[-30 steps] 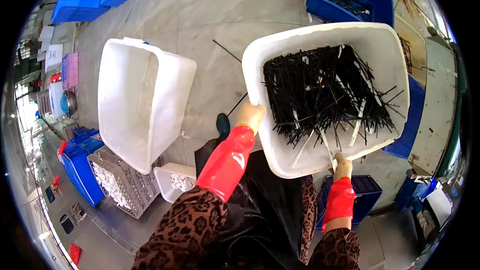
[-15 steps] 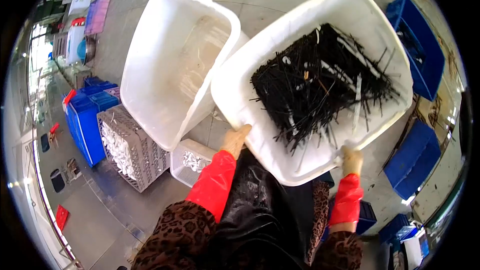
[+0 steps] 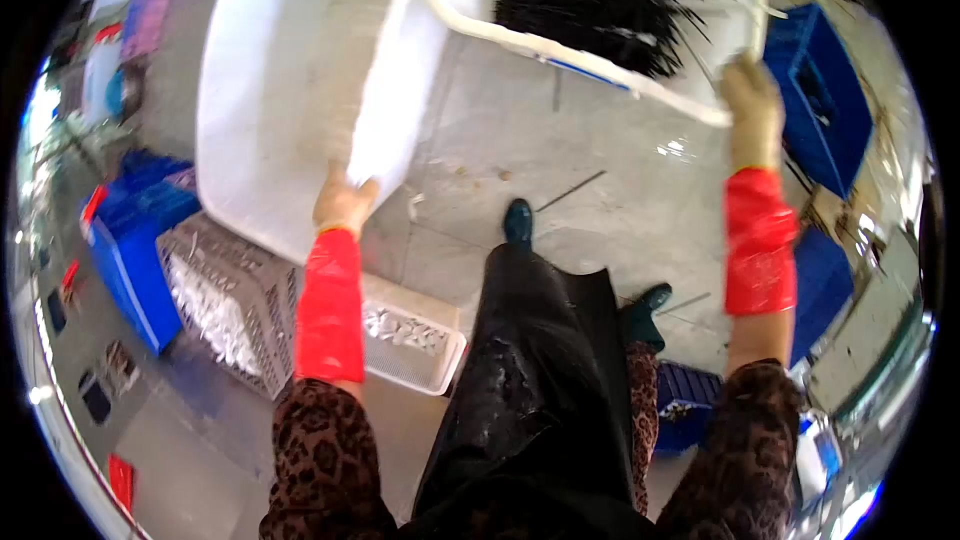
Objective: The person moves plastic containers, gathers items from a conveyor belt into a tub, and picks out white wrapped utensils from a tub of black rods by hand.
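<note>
Nearest me is the blk apron (image 3: 530, 390); the wht mesh basket (image 3: 438, 372) w/ wht pcs sits on the floor just L of it. Farther out, my L hand (image 3: 345, 200) is at the near rim of the L tub (image 3: 270, 70); blurred, can't tell if it's closed. My R hand (image 3: 752, 105) is curled on the R tub (image 3: 585, 68), gripping its near R corner. Blk sticks (image 3: 590, 0) lie in that tub, beyond & btwn both hands. Blue bin (image 3: 850, 135) is R of it.
</note>
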`<state>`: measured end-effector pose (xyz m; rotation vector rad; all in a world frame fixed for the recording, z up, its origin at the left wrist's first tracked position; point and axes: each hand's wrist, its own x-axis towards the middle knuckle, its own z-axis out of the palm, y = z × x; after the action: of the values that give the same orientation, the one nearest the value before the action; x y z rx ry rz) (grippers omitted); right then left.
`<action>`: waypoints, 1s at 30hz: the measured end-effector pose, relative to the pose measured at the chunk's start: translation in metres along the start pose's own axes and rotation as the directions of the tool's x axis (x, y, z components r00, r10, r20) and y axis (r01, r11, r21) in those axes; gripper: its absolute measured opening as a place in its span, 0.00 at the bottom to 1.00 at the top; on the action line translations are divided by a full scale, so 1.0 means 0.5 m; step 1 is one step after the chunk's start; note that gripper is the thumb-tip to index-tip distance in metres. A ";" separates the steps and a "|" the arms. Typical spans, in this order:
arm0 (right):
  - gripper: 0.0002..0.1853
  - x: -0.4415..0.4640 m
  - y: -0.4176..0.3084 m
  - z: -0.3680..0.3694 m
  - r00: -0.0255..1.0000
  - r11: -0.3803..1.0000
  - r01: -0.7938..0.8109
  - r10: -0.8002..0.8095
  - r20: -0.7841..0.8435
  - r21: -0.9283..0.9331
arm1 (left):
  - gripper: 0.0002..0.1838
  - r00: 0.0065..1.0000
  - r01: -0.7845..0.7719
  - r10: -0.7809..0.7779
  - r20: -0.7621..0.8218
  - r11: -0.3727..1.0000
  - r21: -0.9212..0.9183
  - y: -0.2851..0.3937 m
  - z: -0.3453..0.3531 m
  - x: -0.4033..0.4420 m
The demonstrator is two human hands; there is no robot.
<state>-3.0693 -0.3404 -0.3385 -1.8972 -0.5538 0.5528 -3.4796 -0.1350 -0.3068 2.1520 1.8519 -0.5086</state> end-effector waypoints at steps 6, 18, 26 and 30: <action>0.19 -0.348 0.011 0.084 0.827 0.866 -0.485 0.499 0.259 -0.121 | 0.16 0.977 0.162 -0.176 0.123 0.980 0.118 -0.018 0.002 -0.054; 0.20 -0.613 0.029 -0.257 0.653 0.716 -0.692 0.676 0.341 -0.094 | 0.16 0.986 -0.048 0.024 0.165 0.988 0.145 0.124 -0.142 -0.563; 0.15 -0.638 0.079 -0.333 0.810 0.709 0.541 -0.295 0.508 -0.452 | 0.14 0.939 -0.160 0.183 0.293 0.982 -0.100 0.260 -0.053 -0.828; 0.16 -0.676 0.121 -0.248 0.910 0.972 0.232 -0.200 0.363 -0.046 | 0.14 0.863 -0.231 0.235 0.448 0.971 -0.063 0.405 -0.001 -0.917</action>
<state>-3.2532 -0.6545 -0.3083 -1.7946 -1.0282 0.7411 -3.3383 -0.5778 -0.1193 1.9949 1.3193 -0.8600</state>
